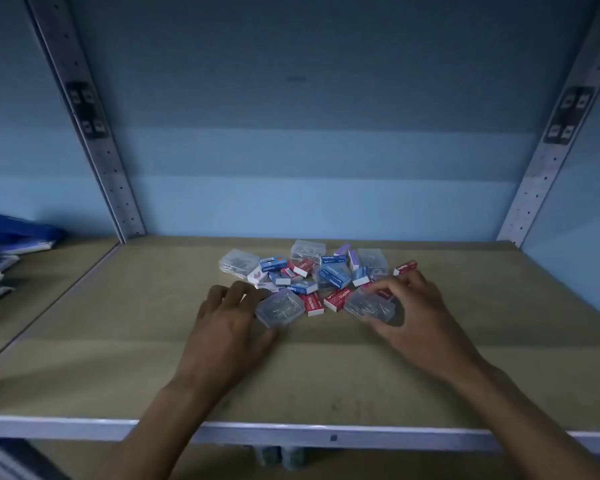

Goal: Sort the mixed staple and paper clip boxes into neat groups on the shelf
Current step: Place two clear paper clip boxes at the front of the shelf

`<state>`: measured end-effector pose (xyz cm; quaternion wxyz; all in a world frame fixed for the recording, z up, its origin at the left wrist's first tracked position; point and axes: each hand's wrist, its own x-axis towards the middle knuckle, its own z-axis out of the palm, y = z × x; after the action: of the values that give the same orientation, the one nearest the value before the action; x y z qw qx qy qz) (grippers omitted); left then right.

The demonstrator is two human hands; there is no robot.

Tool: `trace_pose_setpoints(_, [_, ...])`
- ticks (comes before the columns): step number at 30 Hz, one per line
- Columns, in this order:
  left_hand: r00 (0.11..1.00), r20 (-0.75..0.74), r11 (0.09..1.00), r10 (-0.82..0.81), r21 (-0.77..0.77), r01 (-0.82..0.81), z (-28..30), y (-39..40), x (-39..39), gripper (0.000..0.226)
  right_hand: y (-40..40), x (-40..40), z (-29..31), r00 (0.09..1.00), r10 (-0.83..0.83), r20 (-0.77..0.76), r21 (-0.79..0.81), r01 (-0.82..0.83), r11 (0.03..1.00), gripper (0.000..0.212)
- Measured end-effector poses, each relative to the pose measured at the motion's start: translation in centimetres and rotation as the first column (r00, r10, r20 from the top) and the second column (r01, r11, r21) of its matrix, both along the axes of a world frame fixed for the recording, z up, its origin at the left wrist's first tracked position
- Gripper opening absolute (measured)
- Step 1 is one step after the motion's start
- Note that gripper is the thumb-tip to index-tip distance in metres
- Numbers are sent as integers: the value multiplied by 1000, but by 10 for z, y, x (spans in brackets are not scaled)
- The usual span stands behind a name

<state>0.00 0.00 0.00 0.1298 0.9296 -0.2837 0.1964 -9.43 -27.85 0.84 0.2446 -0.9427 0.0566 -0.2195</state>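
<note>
The shelf (pixel 153 358) is a tan board with a pale metal front edge; perforated metal uprights (pixel 97 147) stand at its back corners. On the neighbouring board past the left upright lies a stack of blue-covered pads (pixel 4 251).

The pile of boxes (pixel 312 275) sits toward the back edge, slightly right of the middle. It mixes clear plastic cases with small card boxes printed "Staples" in blue, red and lilac.

Containers:
- Clear case at back left of the pile (pixel 238 262): holds metal clips.
- Clear case at back centre (pixel 308 250): holds metal clips.
- Clear case at back right (pixel 373 259): contents indistinct.
- Red staple box (pixel 405 267): lies apart at the pile's right side.

The left hand (pixel 227 323) holds a clear case of clips (pixel 279 307) at the pile's front left, thumb and curled fingers closed round it. The right hand (pixel 413 313) pinches a second clear case of clips (pixel 369 303) at the front right, thumb below, fingers curled over its far edge.
</note>
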Motion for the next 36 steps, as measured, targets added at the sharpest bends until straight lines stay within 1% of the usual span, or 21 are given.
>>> trace_pose_setpoints(4, [999,19,999,43,31,-44,-5,-2,8,55,-2,8,-5,999,-36,-32,-9,36,999,39])
trace_pose_setpoints(9, [998,48,999,35,30,-36,-8,-5,13,57,-6,10,-15,997,-33,-71,-1,33,999,39])
trace_pose_setpoints(14, [999,36,999,35,31,-36,-7,-9,14,54,-8,14,-11,997,-4,-71,89,11,996,40])
trace_pose_setpoints(18, [999,-28,999,37,7,-36,-2,-9,15,49,-6,12,-8,999,-7,-33,179,13,984,40])
trace_pose_setpoints(21, [1000,-13,999,26,19,-26,4,-10,11,49,-4,7,-5,1000,-19,-14,290,23,957,34])
trace_pose_setpoints(24, [1000,26,1000,6,24,-7,14,-13,2,46,-4,-1,2,999,4,-43,388,12,921,21])
trace_pose_setpoints(27, [997,59,999,-46,-11,47,19,-12,-6,37,-3,-9,10,997,45,-62,468,-11,884,12])
trace_pose_setpoints(30, [989,50,986,-139,-91,143,21,-8,-14,29,0,-17,17,995,71,-65,551,-24,834,14])
trace_pose_setpoints(33, [974,28,959,-225,-172,227,25,-3,-20,26,0,-25,22,987,102,-121,532,-22,847,18])
trace_pose_setpoints(36, [955,-54,935,-291,-226,272,26,4,-23,28,2,-32,24,974,154,-164,518,-48,854,21])
